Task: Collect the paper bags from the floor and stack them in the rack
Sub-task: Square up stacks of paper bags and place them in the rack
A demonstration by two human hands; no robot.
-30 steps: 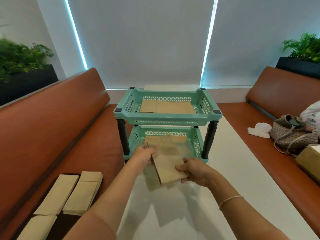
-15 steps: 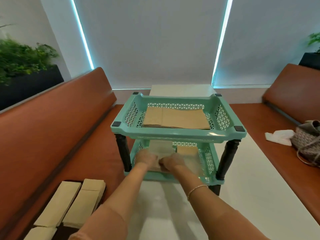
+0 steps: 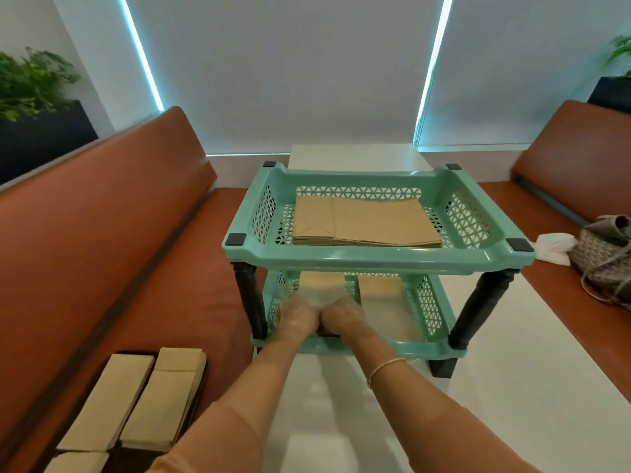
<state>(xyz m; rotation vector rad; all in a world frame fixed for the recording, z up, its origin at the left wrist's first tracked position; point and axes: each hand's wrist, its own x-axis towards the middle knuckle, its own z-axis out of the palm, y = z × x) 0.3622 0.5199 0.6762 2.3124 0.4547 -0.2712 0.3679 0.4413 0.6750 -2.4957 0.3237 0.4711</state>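
Note:
A mint-green two-tier rack (image 3: 375, 259) stands on the white table. Its top tier holds a flat stack of brown paper bags (image 3: 365, 221). Both my hands reach into the left half of the lower tier, side by side and touching. My left hand (image 3: 298, 317) and my right hand (image 3: 343, 315) grip the near end of a brown paper bag (image 3: 321, 285) that lies flat in that tier. Another paper bag (image 3: 382, 285) lies in the right half of the lower tier. My fingers are curled and partly hidden under the top tier's rim.
Several more paper bags (image 3: 133, 407) lie on a dark tray on the left brown bench. A woven handbag (image 3: 602, 259) and a white cloth (image 3: 555, 245) sit on the right bench. Plants stand behind both benches.
My hands carried the paper bag from above the table forward into the rack's lower tier. My head has moved closer to the rack.

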